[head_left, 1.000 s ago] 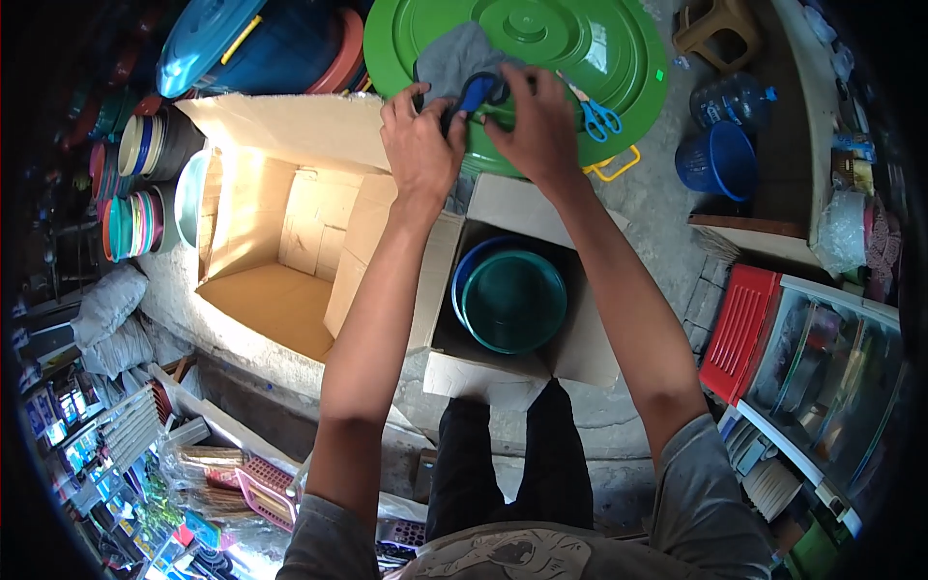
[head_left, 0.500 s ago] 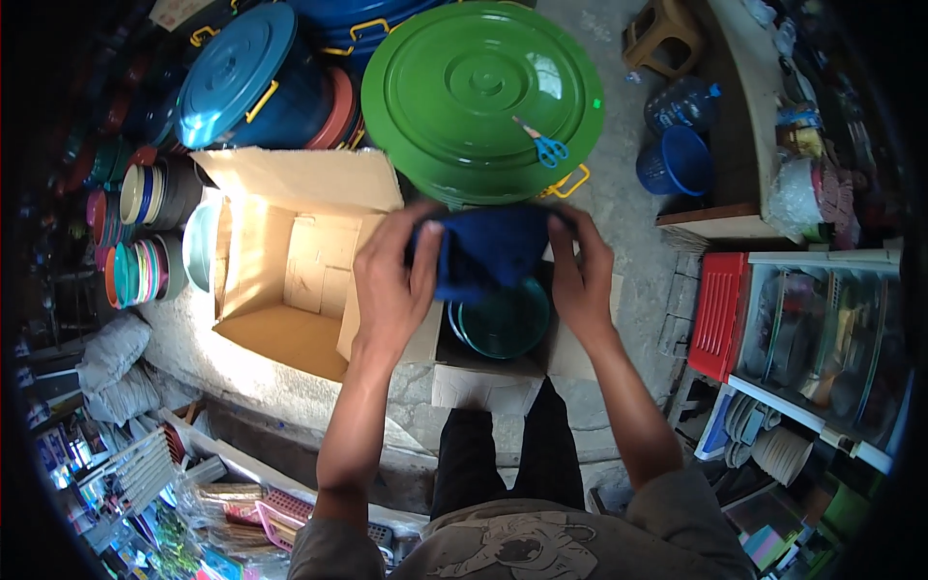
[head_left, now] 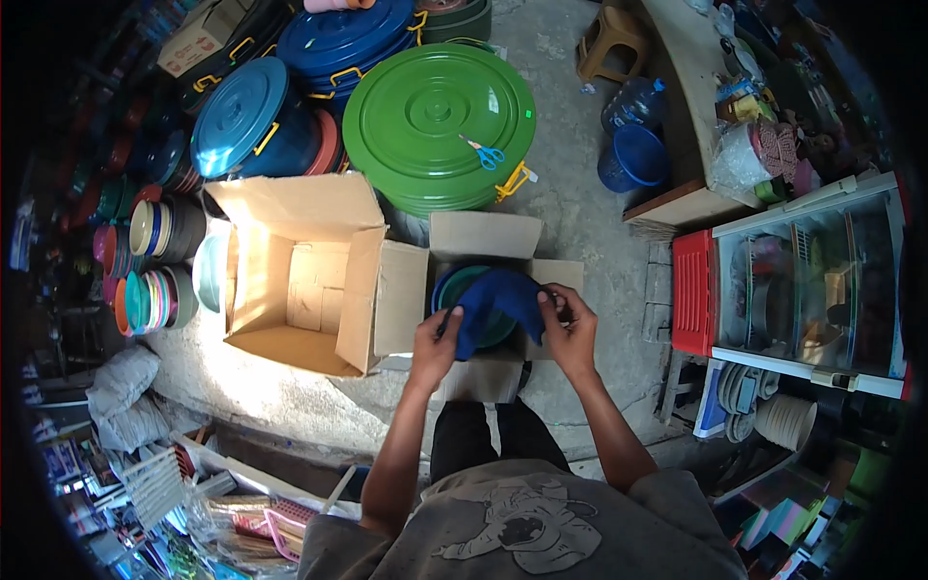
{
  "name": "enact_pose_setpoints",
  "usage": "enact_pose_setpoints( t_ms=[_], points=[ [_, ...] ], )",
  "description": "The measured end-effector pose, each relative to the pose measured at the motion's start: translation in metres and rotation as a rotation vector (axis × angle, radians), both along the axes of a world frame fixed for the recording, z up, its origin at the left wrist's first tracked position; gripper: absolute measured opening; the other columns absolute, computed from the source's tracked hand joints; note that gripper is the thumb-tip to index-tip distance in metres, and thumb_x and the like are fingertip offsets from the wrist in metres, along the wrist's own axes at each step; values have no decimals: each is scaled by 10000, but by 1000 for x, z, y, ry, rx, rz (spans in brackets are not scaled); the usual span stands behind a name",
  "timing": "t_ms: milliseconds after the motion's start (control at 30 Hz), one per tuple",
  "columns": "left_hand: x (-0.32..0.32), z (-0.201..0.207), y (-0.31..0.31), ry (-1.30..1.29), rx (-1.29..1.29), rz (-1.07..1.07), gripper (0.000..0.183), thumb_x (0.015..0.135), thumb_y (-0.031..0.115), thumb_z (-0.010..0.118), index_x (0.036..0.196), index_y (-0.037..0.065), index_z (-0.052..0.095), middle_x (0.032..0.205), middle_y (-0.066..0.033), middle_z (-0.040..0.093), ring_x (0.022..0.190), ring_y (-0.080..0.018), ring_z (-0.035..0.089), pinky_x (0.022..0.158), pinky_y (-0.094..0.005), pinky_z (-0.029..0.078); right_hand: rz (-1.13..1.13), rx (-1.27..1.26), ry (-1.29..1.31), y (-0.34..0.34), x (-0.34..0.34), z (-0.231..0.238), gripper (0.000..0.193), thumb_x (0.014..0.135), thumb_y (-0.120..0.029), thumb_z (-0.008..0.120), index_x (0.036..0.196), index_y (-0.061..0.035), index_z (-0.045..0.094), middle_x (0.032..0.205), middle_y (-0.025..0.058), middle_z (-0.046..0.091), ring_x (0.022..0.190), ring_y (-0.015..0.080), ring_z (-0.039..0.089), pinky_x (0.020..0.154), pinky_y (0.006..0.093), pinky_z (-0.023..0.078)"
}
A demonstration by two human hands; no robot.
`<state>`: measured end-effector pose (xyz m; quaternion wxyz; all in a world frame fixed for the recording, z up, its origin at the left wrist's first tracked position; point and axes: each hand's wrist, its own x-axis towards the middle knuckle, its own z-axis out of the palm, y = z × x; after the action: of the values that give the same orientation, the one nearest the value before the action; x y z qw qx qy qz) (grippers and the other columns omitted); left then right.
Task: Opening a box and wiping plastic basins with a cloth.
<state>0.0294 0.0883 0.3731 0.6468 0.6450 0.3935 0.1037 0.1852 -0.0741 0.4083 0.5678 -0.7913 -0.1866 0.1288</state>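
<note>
A dark blue cloth (head_left: 498, 298) is stretched between my two hands, sagging in folds. My left hand (head_left: 435, 346) pinches its left end, and my right hand (head_left: 572, 327) grips its right end. Below the cloth stands a small open cardboard box (head_left: 485, 235) with its flaps spread. Round green and blue plastic basins (head_left: 456, 282) sit inside the box, partly covered by the cloth. I cannot tell whether the cloth touches them.
A larger open cardboard box (head_left: 290, 345) stands left of the small one. Beyond it, a green lidded tub (head_left: 425, 145) carries blue-handled scissors (head_left: 486, 155). Stacked bowls (head_left: 155, 300) are at the left; a blue bucket (head_left: 633, 159) and glass-fronted case (head_left: 802, 280) are at the right.
The head view has shifted, showing more of the small box. The cloth has gone from a bunched shape to one spread downward between my hands, which have come lower over the box.
</note>
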Motion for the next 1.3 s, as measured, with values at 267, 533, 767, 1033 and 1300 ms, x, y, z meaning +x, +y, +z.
enact_pose_setpoints(
  t_ms=[267,533,767,1033,1300],
  points=[
    [15,55,-85,-77,-448,182,364,1069,341,561,906,46,700,814,-24,686,689,-77,626,658,-260,535,525,-51,-287,-58,-38,26,308,906,-41,669,1213,-50,695,1168,162,625,1061,322,634,888,399,526],
    [-7,93,-121,26,-621,91,462,1071,403,528,1166,-27,668,1008,-81,697,913,-144,682,833,-264,576,478,-20,-352,-102,-65,48,356,892,-82,682,1245,-32,673,1248,179,630,1099,345,659,915,419,535],
    [-35,103,-114,-226,-58,-57,491,1008,272,669,1385,-24,562,1333,-126,648,1143,-163,617,1014,-308,464,326,71,277,-122,-62,69,302,976,-112,670,1258,-3,659,1023,79,725,946,138,668,825,297,528],
    [-82,111,-101,-180,-605,-241,459,998,208,683,1393,11,558,1284,-96,660,1152,-147,618,1003,-294,476,280,494,823,-88,-59,134,486,1044,-254,596,1433,22,503,1343,105,605,1228,157,565,1025,279,433],
    [-110,115,-86,-211,-346,-259,430,982,110,673,1381,24,537,1107,-55,714,974,-106,677,815,-247,547,382,150,690,-115,-112,64,765,1000,-189,677,1594,-2,233,1188,161,685,1100,166,639,915,280,498]
  ],
)
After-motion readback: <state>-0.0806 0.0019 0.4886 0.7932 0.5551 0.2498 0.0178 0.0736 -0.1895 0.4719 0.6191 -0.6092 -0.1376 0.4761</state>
